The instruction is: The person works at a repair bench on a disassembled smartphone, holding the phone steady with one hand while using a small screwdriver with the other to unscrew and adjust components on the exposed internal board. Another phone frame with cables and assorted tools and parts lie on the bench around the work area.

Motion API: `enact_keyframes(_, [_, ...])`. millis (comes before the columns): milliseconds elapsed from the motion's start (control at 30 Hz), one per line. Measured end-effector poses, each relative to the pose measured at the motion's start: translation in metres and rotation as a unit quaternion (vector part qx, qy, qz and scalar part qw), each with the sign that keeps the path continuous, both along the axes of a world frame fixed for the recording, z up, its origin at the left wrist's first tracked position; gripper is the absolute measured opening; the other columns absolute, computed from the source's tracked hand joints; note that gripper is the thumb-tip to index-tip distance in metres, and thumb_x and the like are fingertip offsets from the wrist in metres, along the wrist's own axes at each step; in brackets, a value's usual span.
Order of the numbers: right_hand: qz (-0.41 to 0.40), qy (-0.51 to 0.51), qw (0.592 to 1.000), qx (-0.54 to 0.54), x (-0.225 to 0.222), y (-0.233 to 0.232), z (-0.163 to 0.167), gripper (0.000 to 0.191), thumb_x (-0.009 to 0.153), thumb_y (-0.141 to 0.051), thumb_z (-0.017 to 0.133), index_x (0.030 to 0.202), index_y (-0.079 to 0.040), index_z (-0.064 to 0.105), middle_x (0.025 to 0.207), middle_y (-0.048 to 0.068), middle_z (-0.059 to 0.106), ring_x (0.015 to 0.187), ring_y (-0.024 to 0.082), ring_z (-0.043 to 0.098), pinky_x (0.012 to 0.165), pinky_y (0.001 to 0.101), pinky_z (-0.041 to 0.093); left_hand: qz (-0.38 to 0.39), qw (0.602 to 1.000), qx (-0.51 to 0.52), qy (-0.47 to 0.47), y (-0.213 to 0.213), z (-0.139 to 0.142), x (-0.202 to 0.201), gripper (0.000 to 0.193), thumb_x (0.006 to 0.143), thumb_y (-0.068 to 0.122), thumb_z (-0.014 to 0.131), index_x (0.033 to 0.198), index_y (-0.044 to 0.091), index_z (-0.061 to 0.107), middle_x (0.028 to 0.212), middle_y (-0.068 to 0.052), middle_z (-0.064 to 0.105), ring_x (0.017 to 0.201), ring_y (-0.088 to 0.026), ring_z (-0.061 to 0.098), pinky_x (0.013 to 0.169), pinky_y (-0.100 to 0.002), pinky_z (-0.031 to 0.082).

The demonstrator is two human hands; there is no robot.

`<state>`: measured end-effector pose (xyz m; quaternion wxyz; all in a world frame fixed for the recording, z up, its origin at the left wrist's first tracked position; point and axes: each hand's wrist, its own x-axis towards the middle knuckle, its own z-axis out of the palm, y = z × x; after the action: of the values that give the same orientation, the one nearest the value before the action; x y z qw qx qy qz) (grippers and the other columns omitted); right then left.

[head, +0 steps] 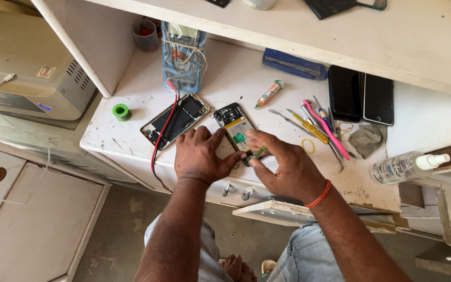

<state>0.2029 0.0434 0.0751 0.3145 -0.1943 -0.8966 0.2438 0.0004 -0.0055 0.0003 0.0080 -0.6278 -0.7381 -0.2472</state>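
Resting on the near edge of the white bench [131, 141], the opened phone [234, 125] lies back-side up with its rear cover removed, exposing a dark circuit board at the far end and a pale battery with a green and yellow label below it. The left hand [200, 156] lies flat on the near half of the phone, fingers [210, 140] spread slightly and pressing down, clamped on nothing. The right hand [283, 167] is just beside it, thumb and forefinger pinched together on a small green-handled tool [259, 153] whose tip meets the phone's lower edge. A second opened phone [176, 120] lies to the left, with red and black wires [162, 141] running over it from a blue power unit [182, 55]. A green roll of tape [121, 111] sits near the bench corner. To the right lie a glue tube [268, 94], a cluster of screwdrivers and tweezers [319, 128], two dark phones [361, 96] face up, a grey cloth [366, 140] and a clear spray bottle [405, 166].
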Motion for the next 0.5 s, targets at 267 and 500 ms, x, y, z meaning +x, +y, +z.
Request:
enact_keyframes(267, [-0.04, -0.068, 0.997, -0.007, -0.002, 0.001, -0.009, 0.055, 0.088, -0.008, 0.077, 0.136, -0.011, 0.05, 0.101, 0.013, 0.078, 0.088, 0.031, 0.078, 0.069, 0.0381, 0.063, 0.0, 1.0, -0.004, 0.004, 0.001, 0.0, -0.001, 0.073, 0.073, 0.077, 0.072, 0.119, 0.02, 0.077, 0.091, -0.006, 0.062, 0.095, -0.027, 0.059, 0.087, -0.047, 0.041])
enact_keyframes(500, [-0.052, -0.042, 0.997, -0.049, 0.002, 0.002, -0.023, 0.049, 0.095, -0.002, 0.067, 0.138, -0.013, 0.049, 0.102, 0.011, 0.08, 0.092, 0.025, 0.082, 0.075, 0.0344, 0.066, -0.002, 1.0, 0.001, 0.006, 0.001, 0.0, -0.001, 0.071, 0.072, 0.077, 0.072, 0.116, 0.022, 0.078, 0.091, -0.006, 0.063, 0.094, -0.026, 0.06, 0.087, -0.047, 0.041])
